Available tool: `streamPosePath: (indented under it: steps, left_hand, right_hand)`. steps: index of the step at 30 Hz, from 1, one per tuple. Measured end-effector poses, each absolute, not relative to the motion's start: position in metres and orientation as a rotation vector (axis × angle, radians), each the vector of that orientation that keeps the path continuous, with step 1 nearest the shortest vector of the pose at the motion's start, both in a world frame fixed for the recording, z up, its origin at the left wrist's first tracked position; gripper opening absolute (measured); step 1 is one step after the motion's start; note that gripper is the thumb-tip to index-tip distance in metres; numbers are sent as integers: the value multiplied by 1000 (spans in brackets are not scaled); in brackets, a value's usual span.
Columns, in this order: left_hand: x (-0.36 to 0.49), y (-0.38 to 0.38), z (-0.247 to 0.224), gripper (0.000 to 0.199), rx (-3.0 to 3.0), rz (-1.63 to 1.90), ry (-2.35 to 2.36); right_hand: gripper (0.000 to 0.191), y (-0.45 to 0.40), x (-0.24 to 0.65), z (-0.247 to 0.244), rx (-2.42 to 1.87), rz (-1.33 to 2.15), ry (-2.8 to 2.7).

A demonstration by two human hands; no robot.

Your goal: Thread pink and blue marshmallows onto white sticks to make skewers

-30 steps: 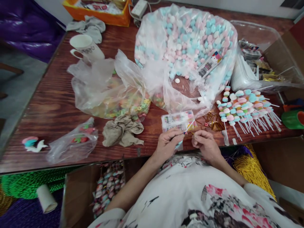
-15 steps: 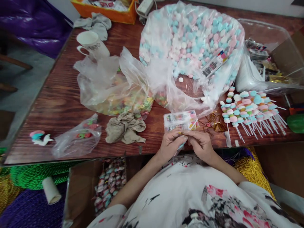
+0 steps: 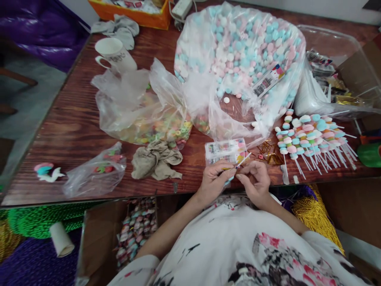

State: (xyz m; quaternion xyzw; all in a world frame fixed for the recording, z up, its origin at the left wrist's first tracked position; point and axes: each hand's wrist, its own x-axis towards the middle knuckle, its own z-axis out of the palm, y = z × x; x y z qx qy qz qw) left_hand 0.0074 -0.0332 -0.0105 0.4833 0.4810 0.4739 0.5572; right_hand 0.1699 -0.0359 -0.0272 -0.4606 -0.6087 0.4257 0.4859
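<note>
In the head view, the left hand (image 3: 216,180) is closed, thumb against fingers, around the lower end of a white stick (image 3: 245,158), with blue candy (image 3: 228,182) showing just below the fingers. The right hand (image 3: 256,180) is half curled beside it, its thumb and fingertips near the stick's lower end; whether they hold anything I cannot tell. The stick is at the table's near edge, between the hands and the candy bag (image 3: 241,51). Its long axis slants, the free end pointing away from the body and to the right, over the near side of the labels (image 3: 223,151). The candy skewers (image 3: 309,137) lie to the right, past the gold ties (image 3: 270,153). Half a second ago the right fingers reached over to the left hand's; now they are drawn back, and the stick leans further right.
</note>
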Motion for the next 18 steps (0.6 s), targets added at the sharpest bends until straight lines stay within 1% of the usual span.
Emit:
streamPosePath:
  steps: [2,5,10,12,14,16,18]
  left_hand:
    - [8,-32,-9,16,1276,1206,1090]
    - [8,-30,-6,11,1477,1266,1026]
    - [7,-31,3,10,1766,1228,1005]
    - [8,-32,8,12,1874,1183,995]
    - [8,-32,13,18,1953,1104,970]
    - [8,-30,17,25,1956,969,924]
    - [6,-28,18,29,1839,807,873]
  right_hand:
    - [10,-35,170,-23,-1135,1243,-1397]
    - [15,-28,173,-13,-1130,1456,-1311]
    - [15,-17,187,-11,-1039,1820,-1183]
    - [20,-13,192,-17,-979,2006,-1139]
    - [26,-8,197,-21,-932,2141,-1158]
    - [30,-4,201,-22,-903,2138,-1334]
    - [29,-2,203,-17,-838,1901,-1677]
